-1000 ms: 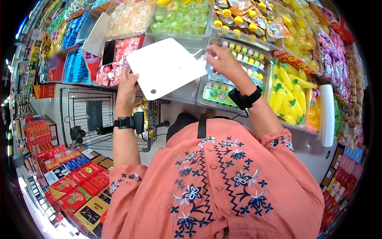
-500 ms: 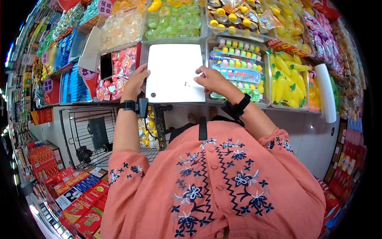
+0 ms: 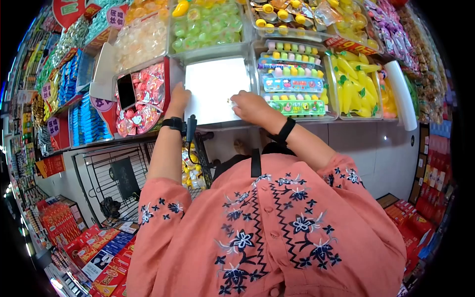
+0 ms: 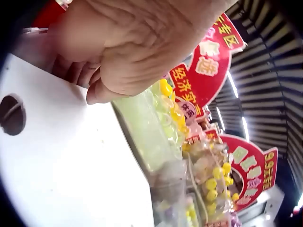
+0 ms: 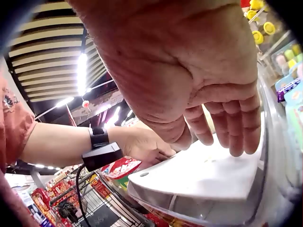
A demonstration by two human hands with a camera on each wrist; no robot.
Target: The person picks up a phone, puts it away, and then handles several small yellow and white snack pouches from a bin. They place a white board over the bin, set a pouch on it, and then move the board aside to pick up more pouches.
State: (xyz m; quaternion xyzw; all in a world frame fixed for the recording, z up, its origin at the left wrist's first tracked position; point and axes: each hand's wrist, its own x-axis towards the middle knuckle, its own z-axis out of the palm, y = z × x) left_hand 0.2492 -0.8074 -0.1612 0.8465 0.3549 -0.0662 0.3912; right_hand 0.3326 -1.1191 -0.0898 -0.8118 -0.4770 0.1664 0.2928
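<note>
You had the white panel (image 3: 213,84) within the clear bin (image 5: 273,123), your left hand (image 3: 179,99) gripping its left edge, probably for steadiness. Your right hand's (image 3: 252,108) fingers extended loosely over its right part, likely guiding it; contact was unclear. The smartphone (image 3: 126,91) lay left on pink packets (image 3: 151,89), perhaps to free both hands.

Smooth white board (image 3: 213,86), clear glossy plastic bins (image 3: 213,50) — matt cloth shirt (image 3: 198,222), shiny pink wrappers (image 3: 154,85)
</note>
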